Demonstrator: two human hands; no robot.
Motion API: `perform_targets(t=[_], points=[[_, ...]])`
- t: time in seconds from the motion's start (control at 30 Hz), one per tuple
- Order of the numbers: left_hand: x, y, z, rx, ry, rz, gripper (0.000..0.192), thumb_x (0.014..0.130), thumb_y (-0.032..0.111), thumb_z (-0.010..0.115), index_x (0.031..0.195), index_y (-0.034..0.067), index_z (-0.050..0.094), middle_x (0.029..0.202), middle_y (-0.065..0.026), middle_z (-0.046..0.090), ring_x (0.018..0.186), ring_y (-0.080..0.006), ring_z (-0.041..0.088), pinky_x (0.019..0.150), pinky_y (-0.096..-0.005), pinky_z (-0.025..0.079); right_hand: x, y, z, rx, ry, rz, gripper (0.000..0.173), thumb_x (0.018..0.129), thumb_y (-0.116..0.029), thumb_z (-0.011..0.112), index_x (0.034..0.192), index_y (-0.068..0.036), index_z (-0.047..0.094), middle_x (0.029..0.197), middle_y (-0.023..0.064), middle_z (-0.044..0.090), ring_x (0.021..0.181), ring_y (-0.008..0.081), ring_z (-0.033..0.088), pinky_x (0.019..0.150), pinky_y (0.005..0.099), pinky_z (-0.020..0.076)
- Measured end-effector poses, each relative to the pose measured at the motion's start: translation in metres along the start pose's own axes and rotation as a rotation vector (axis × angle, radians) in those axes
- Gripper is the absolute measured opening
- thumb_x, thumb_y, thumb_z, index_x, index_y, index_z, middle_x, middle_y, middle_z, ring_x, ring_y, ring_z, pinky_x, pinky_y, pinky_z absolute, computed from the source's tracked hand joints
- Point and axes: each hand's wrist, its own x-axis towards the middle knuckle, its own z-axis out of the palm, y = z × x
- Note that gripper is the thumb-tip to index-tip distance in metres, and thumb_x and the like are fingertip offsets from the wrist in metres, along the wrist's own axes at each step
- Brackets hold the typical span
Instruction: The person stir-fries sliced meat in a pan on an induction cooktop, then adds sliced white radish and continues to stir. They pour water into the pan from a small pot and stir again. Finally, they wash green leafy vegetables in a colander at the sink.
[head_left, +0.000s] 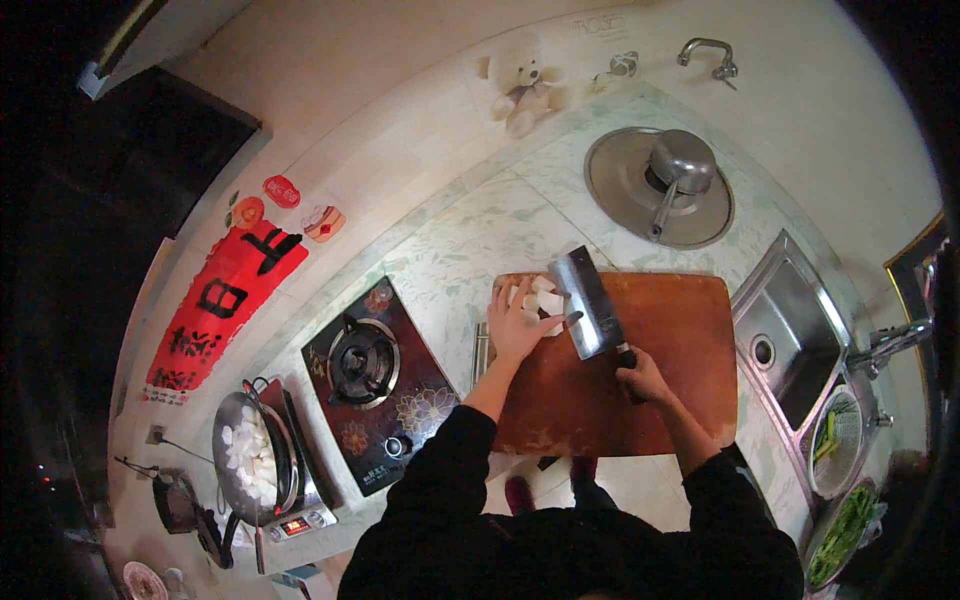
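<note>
My right hand (643, 375) grips the dark handle of a Chinese cleaver (589, 304). The cleaver's broad steel blade lies over the upper middle of a brown wooden cutting board (667, 322). Left of the blade, several white food chunks (550, 303), perhaps tofu or radish, sit together near the board's far left corner. My left hand (516, 324) is over their left side with fingers spread, touching them. Its thumb reaches toward the blade; whether it touches the steel I cannot tell.
A gas stove (367, 382) lies left of the board. Beyond it, a wok (244, 450) of white pieces sits on a lit electric cooker (300, 523). A saucepan (682, 161) rests on a large metal lid (611, 187). To the right are a sink (787, 315) and a colander (832, 469) with green vegetables.
</note>
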Motion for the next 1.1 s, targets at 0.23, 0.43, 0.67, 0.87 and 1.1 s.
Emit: perform_targets(t=[0.23,0.43,0.67,0.87,1.1], points=[[-0.005,0.018,0.014,0.224,-0.039,-0.085,0.072,0.051,0.052,0.072,0.113,0.02,0.054,0.131,-0.0085,0.032,0.12,-0.0357,0.028,0.094,-0.0566,0.02,0.012,0.001,0.025,-0.142,-0.106,-0.119,0.036,0.066,-0.001,0.051,0.102,-0.001,0.044,0.063,0.0068,0.05,0.044,0.0156,0.049,0.039,0.0286,0.0407],[-0.016,0.023,0.023,0.072,0.103,-0.077,0.045,0.057,0.038,0.071,0.097,0.019,0.063,0.12,-0.0083,0.044,0.111,-0.0338,0.036,0.09,-0.0463,0.028,-0.009,0.004,0.046,-0.126,-0.07,0.048,0.037,0.066,-0.003,0.057,0.101,0.0,0.048,0.078,0.006,0.055,0.067,0.015,0.053,0.056,0.0286,0.0449],[-0.023,0.039,-0.016,-0.036,0.223,-0.047,0.037,0.057,0.032,0.071,0.09,0.016,0.064,0.113,-0.0075,0.048,0.107,-0.0347,0.04,0.087,-0.0457,0.033,-0.04,0.004,0.089,-0.167,0.012,-0.224,0.032,0.065,0.001,0.052,0.096,-0.002,0.045,0.067,0.0046,0.049,0.053,0.0128,0.05,0.046,0.0271,0.0418],[-0.04,0.023,-0.165,0.119,0.329,-0.184,0.039,0.059,0.03,0.071,0.093,0.012,0.065,0.114,-0.0119,0.048,0.109,-0.0317,0.037,0.095,-0.0415,0.029,-0.059,-0.042,0.193,-0.158,-0.234,-0.201,0.032,0.066,0.003,0.05,0.097,-0.002,0.046,0.068,0.0034,0.049,0.054,0.0116,0.049,0.047,0.0257,0.0412],[-0.122,-0.087,-0.415,0.564,0.591,-0.175,0.045,0.055,0.039,0.071,0.091,0.013,0.066,0.107,-0.0157,0.053,0.101,-0.032,0.045,0.089,-0.0418,0.033,-0.072,-0.07,0.429,0.026,-0.826,-0.208,0.029,0.068,0.002,0.052,0.096,-0.001,0.047,0.057,0.0045,0.05,0.04,0.0122,0.047,0.033,0.0262,0.0359]])
